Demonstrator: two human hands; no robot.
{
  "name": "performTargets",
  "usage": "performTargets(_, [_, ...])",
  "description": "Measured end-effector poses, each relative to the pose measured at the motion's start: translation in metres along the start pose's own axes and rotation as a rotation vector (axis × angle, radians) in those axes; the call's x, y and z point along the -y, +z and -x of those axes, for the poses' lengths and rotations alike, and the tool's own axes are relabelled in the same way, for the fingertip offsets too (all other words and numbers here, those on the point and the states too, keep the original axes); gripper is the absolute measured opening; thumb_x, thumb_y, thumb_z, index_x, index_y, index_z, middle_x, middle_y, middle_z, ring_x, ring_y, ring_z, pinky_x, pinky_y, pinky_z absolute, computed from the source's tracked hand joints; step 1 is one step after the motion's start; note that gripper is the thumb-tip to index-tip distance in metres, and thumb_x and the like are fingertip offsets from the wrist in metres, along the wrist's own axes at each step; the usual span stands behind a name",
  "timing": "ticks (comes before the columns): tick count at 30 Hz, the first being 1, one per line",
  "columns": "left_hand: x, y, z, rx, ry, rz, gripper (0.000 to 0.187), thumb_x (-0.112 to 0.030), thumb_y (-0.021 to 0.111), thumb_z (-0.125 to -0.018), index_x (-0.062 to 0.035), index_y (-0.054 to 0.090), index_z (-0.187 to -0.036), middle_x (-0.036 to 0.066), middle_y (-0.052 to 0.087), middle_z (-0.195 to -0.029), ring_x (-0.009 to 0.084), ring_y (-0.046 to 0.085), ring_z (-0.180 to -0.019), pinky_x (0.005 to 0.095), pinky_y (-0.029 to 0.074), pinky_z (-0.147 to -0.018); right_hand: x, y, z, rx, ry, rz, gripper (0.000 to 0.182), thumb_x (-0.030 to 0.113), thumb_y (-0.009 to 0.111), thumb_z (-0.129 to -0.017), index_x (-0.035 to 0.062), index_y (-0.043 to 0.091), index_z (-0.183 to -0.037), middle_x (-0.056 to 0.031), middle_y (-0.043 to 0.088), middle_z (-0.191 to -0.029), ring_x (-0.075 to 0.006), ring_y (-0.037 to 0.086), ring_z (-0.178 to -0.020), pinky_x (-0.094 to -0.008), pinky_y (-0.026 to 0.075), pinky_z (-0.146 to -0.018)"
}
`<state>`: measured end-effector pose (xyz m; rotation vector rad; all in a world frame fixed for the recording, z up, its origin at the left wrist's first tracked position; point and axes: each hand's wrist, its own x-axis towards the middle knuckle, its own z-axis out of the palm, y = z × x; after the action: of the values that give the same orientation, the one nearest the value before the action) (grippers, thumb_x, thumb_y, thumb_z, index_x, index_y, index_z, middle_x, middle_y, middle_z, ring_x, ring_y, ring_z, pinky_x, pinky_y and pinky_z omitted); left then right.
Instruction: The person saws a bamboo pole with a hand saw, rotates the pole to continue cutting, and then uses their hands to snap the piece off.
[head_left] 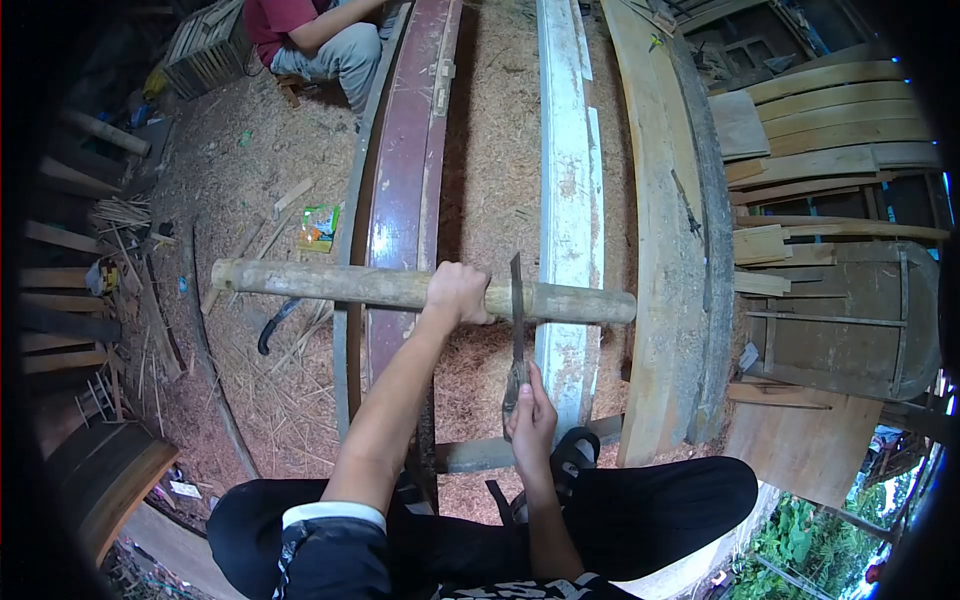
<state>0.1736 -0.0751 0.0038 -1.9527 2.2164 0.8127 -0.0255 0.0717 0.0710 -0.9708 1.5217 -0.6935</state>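
A long bamboo pole [370, 286] lies crosswise over a dark red plank [405, 190] and a white painted plank [568, 200]. My left hand [459, 293] is wrapped round the pole near its middle. Just right of it, a saw-like tool with a narrow dark blade [517, 310] stands across the pole, its blade touching the bamboo. My right hand [532, 420] holds the tool's handle [514, 397] below the pole, with the fingers closed round it.
A co-worker in a red shirt [275, 25] sits at the upper left. Wide wooden boards [650, 250] run along the right, beside stacked planks [830, 120]. A curved dark-handled tool [275, 325] and a green packet [319, 228] lie on the shavings-covered ground [490, 130].
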Motion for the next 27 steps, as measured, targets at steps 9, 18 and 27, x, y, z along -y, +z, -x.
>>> performTargets(9, [-0.001, -0.004, 0.000, 0.002, 0.004, -0.032, 0.062, -0.050, 0.081, -0.064, -0.0072, 0.065, -0.107, 0.015, 0.073, -0.089, 0.0301, 0.072, -0.086, 0.0402, 0.056, -0.074, -0.036, -0.008, -0.027, 0.019, -0.284, 0.254, 0.046, 0.022, 0.044, -0.107, 0.0071, 0.040, -0.150, 0.0088, 0.035, -0.060, 0.0000, 0.030, -0.047, -0.0215, 0.027, -0.042])
performTargets(18, [-0.001, 0.008, -0.001, -0.065, 0.000, -0.023, 0.062, -0.053, 0.081, -0.062, -0.0077, 0.067, -0.102, 0.014, 0.073, -0.091, 0.0296, 0.072, -0.087, 0.0401, 0.056, -0.075, 0.032, 0.023, -0.051, 0.026, 0.035, -0.214, 0.044, 0.019, 0.041, -0.107, 0.0082, 0.041, -0.150, 0.0089, 0.032, -0.059, -0.0003, 0.029, -0.046, -0.0209, 0.027, -0.042])
performTargets(27, [0.003, 0.016, -0.004, -0.064, -0.001, -0.007, 0.077, -0.062, 0.078, -0.061, -0.0067, 0.062, -0.113, 0.015, 0.072, -0.089, 0.0307, 0.071, -0.085, 0.0424, 0.056, -0.073, -0.010, 0.018, -0.081, -0.028, -0.242, 0.157, 0.042, 0.024, 0.049, -0.105, 0.0078, 0.050, -0.144, 0.0043, 0.052, -0.075, -0.0020, 0.045, -0.054, -0.0199, 0.035, -0.044])
